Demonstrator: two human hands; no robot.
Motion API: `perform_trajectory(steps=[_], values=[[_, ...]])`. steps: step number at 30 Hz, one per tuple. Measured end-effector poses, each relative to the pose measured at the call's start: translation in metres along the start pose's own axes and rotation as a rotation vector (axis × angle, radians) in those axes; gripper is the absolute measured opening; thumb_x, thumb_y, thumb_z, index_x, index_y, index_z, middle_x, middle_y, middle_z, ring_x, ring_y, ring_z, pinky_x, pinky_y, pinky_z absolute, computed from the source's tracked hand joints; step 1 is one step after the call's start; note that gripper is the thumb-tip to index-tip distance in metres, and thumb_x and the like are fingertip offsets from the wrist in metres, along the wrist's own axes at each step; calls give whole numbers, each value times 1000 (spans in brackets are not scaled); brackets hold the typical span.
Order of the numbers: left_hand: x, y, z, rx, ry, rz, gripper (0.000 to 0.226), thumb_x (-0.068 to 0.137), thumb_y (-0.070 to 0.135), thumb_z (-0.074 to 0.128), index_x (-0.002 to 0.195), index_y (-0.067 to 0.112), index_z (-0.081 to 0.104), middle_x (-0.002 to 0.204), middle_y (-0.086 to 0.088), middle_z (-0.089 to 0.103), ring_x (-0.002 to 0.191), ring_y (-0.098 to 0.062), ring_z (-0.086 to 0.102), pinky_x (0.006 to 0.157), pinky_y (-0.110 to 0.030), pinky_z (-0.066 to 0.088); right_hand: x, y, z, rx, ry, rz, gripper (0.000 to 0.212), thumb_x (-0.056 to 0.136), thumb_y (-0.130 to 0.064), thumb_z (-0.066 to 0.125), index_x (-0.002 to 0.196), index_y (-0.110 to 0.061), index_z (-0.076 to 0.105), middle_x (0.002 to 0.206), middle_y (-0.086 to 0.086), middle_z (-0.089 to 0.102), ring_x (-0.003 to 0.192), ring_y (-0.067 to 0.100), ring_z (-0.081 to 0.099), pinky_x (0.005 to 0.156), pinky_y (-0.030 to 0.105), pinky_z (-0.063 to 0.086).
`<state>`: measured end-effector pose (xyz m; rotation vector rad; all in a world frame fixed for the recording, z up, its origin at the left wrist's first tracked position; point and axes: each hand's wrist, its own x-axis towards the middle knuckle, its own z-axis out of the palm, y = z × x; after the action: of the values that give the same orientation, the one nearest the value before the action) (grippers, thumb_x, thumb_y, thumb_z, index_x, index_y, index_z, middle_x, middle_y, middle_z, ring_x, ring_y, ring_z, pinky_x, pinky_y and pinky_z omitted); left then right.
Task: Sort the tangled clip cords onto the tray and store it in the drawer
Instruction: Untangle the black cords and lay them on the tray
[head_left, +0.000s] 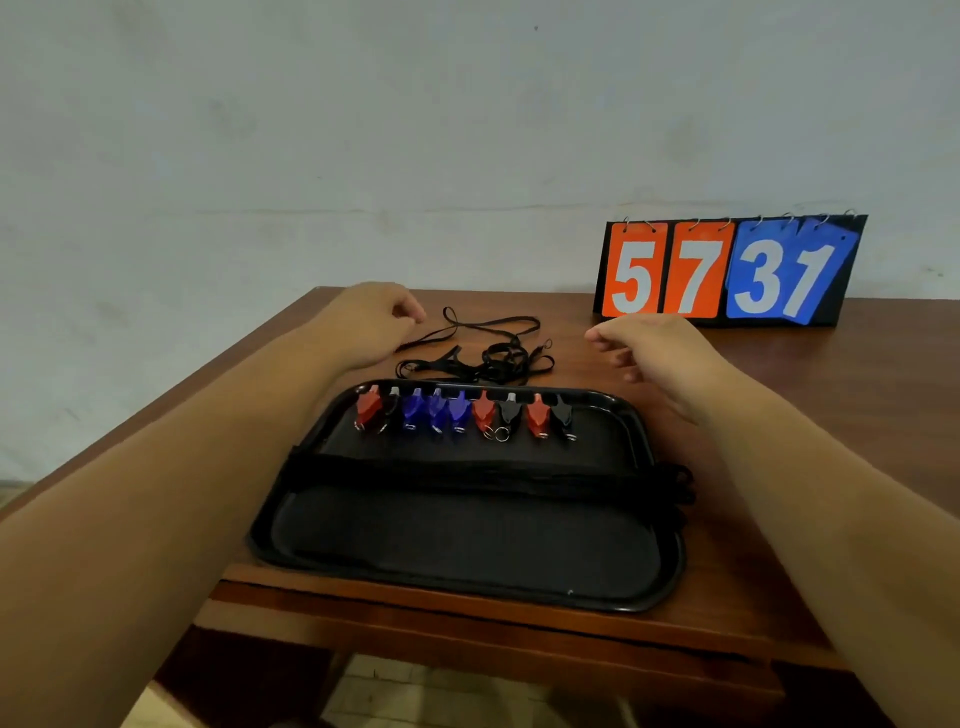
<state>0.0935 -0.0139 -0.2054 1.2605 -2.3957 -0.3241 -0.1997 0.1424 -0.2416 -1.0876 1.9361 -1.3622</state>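
Left fingers: those of the left hand, left of centre in the frame, are curling loosely inward with thumb and fingertips nearly meeting; they are closing on nothing, hovering just beside the near end of a loose cord.
Right fingers: those of the right hand, right of centre, are hanging half-curled and apart, gripping nothing and sitting clear of the cords.
Tangled cords: the black tangled cords are lying on the wooden table in the middle of the frame, between the two hands and just beyond the tray's far rim, still knotted near their centre.
Tray: the black tray is sitting at the lower centre, near the table's front edge, probably so sorted pieces can be dropped within easy reach.
Sorted clips: a row of red, blue and black clips is lining the tray's far side, with their cords apparently lying stretched across its middle.
Why so: both hands seem to be flanking the tangle to pull strands apart.
Drawer: none is showing.
Scoreboard: a flip scoreboard reading 5737 is standing at the upper right.
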Motion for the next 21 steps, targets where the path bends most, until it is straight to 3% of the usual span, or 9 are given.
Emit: perform_trajectory(steps=[2,5,7,10,12,17,21], values=[[22,-13,5,2,3,-42,23,107,12,57,118,23,74,129,0,71,107,-18,68,81,-23,48,9,11,4,39,18,15,17,99,-34,70,105,-22,81,110,-1,78,100,19,68,80,35,53],[45,-30,13,40,-29,-112,25,104,7,61,108,25,77,130,-3,74,115,-21,68,95,-28,48,17,26,9,-7,18,-28,18,103,-33,64,104,-26,81,107,-5,77,103,17,68,85,33,53],[57,-39,18,85,-60,-150,25,103,7,63,113,22,80,132,-3,73,121,-21,65,98,-29,45,22,28,10,-29,15,-58,20,105,-33,62,105,-28,81,107,-7,76,102,16,68,85,33,53],[66,-40,28,119,-113,-183,19,100,16,75,118,18,79,128,-3,73,110,-17,62,99,-32,48,28,30,13,-113,-19,-87,20,105,-34,63,102,-30,82,105,-8,77,100,14,67,83,33,51],[73,-40,37,163,-172,-197,21,99,22,77,120,16,78,128,-6,73,113,-21,62,105,-39,49,30,32,14,-170,-43,-112,21,105,-35,62,100,-32,82,104,-9,77,101,12,66,82,30,48],[83,-33,50,256,-183,-199,14,105,11,66,115,8,75,129,-11,71,123,-30,63,106,-38,46,34,35,11,-210,-71,-133,24,107,-36,60,100,-33,82,103,-12,77,103,10,65,94,36,49],[84,-26,47,205,-129,-184,18,109,9,56,117,5,71,121,-9,69,113,-28,63,102,-39,47,35,36,11,-199,-70,-133,24,106,-36,61,97,-33,83,102,-12,77,103,11,65,98,39,49]])
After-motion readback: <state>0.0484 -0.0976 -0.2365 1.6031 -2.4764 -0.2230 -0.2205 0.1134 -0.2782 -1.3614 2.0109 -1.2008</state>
